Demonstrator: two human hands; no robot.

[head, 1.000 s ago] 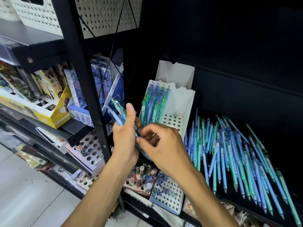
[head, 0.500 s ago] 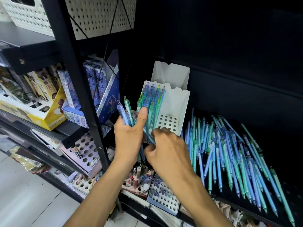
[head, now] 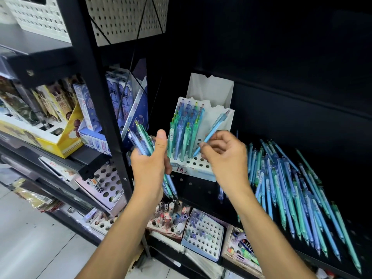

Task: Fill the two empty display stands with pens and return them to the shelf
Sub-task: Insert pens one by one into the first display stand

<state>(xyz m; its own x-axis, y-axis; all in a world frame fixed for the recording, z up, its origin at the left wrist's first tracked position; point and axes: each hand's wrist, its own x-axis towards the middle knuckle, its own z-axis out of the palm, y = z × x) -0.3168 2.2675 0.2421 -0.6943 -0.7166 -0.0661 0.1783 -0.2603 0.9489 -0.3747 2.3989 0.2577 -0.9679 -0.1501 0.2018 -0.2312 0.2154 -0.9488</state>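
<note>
A white display stand (head: 218, 125) with a holed base stands on the black shelf; several blue and green pens fill its left rows. A second white stand (head: 211, 87) rises behind it, its inside hidden. My left hand (head: 150, 162) grips a bundle of blue and green pens (head: 141, 137) just left of the front stand. My right hand (head: 225, 156) pinches a single blue pen (head: 213, 129), tilted, with its tip at the stand's holes. A loose pile of pens (head: 291, 188) lies on the shelf to the right.
A black shelf upright (head: 100, 101) stands left of my hands. Boxed stationery (head: 60, 125) fills the left shelves. Lower shelves hold other holed stands (head: 203, 234) with small items. Grey floor tiles (head: 30, 238) lie at the bottom left.
My right hand has drawn one blue pen out of the bundle in my left hand and moved right and up to the stand's holes. The left hand rose slightly.
</note>
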